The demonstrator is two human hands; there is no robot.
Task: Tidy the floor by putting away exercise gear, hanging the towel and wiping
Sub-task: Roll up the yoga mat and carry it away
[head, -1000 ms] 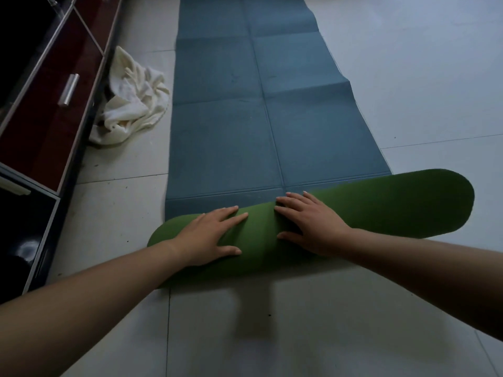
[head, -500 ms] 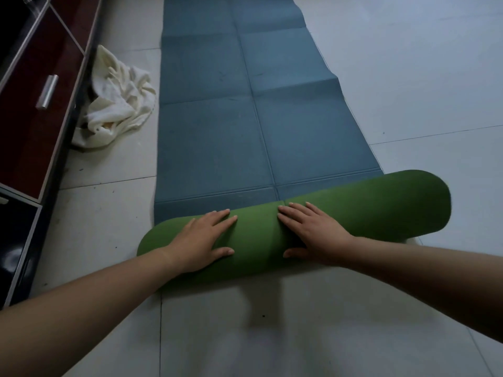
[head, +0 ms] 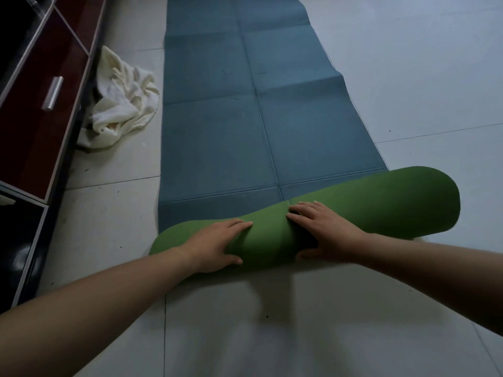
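Note:
An exercise mat (head: 245, 118), blue on top and green underneath, lies along the tiled floor. Its near end is rolled into a green roll (head: 381, 202) lying across the mat. My left hand (head: 215, 246) rests flat on the roll's left part, fingers straight, thumb at the near side. My right hand (head: 324, 229) presses on the roll's middle with fingers spread forward and thumb tucked under the near side. A crumpled cream towel (head: 122, 102) lies on the floor left of the mat, against the cabinet.
A low dark-red cabinet (head: 35, 104) with a metal drawer handle (head: 53, 92) runs along the left wall. Pale floor tiles (head: 422, 77) stretch to the right of the mat and in front of the roll.
The roll has moved a little forward over the blue mat under both hands, and its right end looks thicker. The towel has not moved.

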